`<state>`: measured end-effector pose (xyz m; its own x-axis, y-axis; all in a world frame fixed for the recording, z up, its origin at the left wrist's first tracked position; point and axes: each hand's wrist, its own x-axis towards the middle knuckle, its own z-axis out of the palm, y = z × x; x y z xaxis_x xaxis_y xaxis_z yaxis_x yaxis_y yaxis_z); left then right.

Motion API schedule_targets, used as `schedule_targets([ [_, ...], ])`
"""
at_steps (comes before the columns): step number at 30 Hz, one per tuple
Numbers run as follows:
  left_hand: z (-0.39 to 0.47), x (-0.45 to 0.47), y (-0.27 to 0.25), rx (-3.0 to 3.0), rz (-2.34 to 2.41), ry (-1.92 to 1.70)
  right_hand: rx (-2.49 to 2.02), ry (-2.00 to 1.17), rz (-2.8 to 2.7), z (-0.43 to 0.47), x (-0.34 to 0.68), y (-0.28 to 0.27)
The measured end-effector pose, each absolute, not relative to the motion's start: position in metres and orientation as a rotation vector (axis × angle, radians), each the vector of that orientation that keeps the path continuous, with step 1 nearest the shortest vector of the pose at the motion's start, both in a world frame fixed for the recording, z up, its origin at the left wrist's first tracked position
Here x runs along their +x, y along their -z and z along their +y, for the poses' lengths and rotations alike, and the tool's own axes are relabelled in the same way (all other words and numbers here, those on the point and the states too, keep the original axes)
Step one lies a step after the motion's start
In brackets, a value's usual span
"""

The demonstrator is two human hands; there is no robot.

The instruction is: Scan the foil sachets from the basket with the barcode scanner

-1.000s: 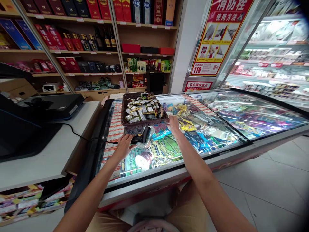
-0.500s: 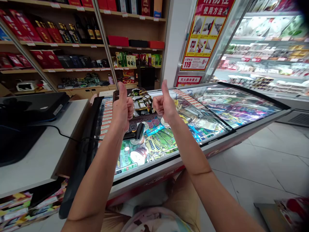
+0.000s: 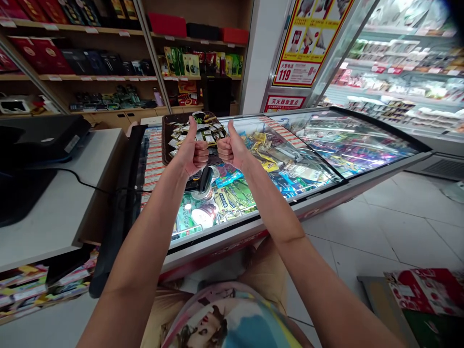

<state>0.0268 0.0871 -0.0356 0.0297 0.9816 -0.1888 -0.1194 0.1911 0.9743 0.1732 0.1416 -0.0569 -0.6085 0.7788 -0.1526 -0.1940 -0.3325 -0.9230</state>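
Both of my hands are raised over a glass-topped chest freezer [image 3: 203,239], thumbs up and fingers curled in. My left hand [image 3: 193,151] is a fist with nothing in it, in front of a dark basket [image 3: 166,145] of small packets [image 3: 203,133]. Close beside it, knuckles facing across a small gap, my right hand [image 3: 232,149] makes the same empty fist. Below my left hand a black device [image 3: 206,180] lies on the glass. Under the glass are green packs [image 3: 235,195] and a round tub [image 3: 203,216].
A counter [image 3: 90,193] with a black machine [image 3: 43,145] and a cable stands at the left. Shelves of boxes [image 3: 166,24] line the back. An open chiller [image 3: 406,72] is at the right. A red carton [image 3: 424,295] sits low at the front right.
My two fists have moved closer together, thumbs still up. The view has tipped downward, so the shelves sit higher and more of my shirt and the red carton shows.
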Motion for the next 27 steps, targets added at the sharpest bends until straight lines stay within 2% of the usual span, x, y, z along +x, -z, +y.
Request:
schedule_targets([
  [15, 0.085, 0.018, 0.035, 0.939, 1.167, -1.083, -0.821, -1.962, -1.276, 0.139, 0.171, 0.057],
  [21, 0.074, -0.010, 0.066, 0.993, 1.258, -1.171, -0.885, -1.877, -1.272, 0.148, 0.183, 0.072],
  [24, 0.062, -0.025, 0.090, 1.174, 1.467, -1.218, -0.938, -1.774, -1.283, 0.158, 0.193, 0.093],
  [27, 0.047, -0.039, 0.112, 1.410, 1.659, -1.304, -1.039, -1.490, -1.273, 0.172, 0.203, 0.118],
])
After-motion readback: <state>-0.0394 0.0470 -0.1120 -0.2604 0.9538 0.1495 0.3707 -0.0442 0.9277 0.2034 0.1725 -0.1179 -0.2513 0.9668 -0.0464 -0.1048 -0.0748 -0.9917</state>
